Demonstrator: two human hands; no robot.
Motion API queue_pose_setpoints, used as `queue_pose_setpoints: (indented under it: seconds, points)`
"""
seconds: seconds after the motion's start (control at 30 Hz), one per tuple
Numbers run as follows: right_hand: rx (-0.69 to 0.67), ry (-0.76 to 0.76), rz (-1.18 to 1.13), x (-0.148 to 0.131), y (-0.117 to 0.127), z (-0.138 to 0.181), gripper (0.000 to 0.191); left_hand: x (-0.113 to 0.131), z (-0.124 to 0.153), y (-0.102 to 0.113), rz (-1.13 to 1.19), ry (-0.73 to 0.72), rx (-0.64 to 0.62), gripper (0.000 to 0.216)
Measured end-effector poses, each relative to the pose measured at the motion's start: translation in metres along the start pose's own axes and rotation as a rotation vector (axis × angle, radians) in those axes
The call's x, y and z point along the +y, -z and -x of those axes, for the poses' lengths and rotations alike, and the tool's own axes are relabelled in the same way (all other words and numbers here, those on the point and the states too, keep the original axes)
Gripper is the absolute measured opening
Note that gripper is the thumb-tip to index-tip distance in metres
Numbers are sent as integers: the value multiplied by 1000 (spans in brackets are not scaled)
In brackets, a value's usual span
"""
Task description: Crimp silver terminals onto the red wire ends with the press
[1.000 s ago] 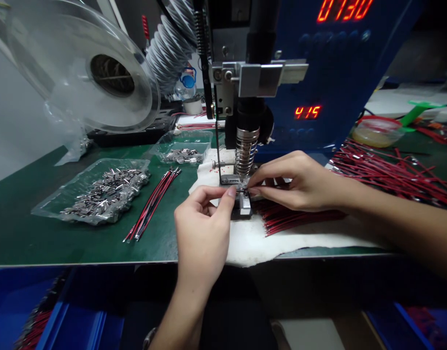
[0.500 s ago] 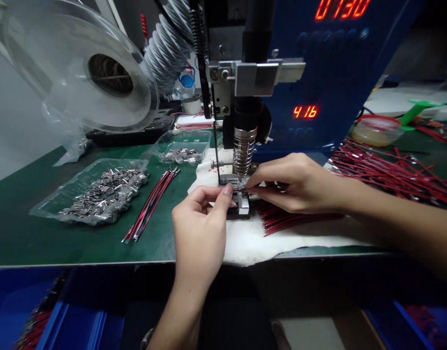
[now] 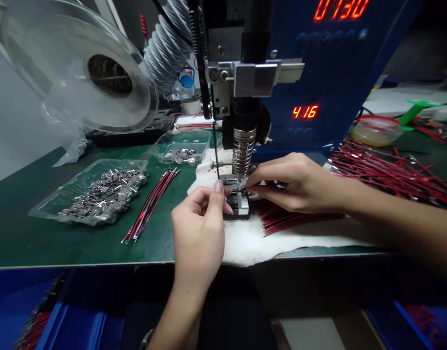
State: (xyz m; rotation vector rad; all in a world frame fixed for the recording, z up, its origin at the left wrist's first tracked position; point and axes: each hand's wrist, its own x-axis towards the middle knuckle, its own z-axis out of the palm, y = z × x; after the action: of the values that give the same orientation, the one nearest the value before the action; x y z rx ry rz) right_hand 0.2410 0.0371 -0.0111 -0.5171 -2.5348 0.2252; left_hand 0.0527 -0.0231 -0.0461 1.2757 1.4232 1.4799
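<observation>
Pinching at the metal fixture (image 3: 242, 204), left fingers (image 3: 217, 195) and right fingers (image 3: 264, 173) narrowed, contents unclear

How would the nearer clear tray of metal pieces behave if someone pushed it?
The tray would probably flex, since its walls look thin. Being wide and low, it seems unlikely to tip. The metal pieces lie loosely heaped, so they might shift or spill.

A shiny metal fixture (image 3: 242, 206) stood beneath the grip.
Left of it, the tray (image 3: 48, 209) was clear, glossy plastic; below, the sheet (image 3: 252, 248) looked matt and clothlike.
</observation>
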Motion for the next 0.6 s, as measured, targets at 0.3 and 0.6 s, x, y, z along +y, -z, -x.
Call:
queue_pose_setpoints:
  seconds: [0.3,0.6]
  points:
    - [-5,5,13,0,2,0,11,2,1,0,-42,-30,-1,35]
    - [10,15,27,0,1,-1,10,2,0,0,-37,-41,4,35]
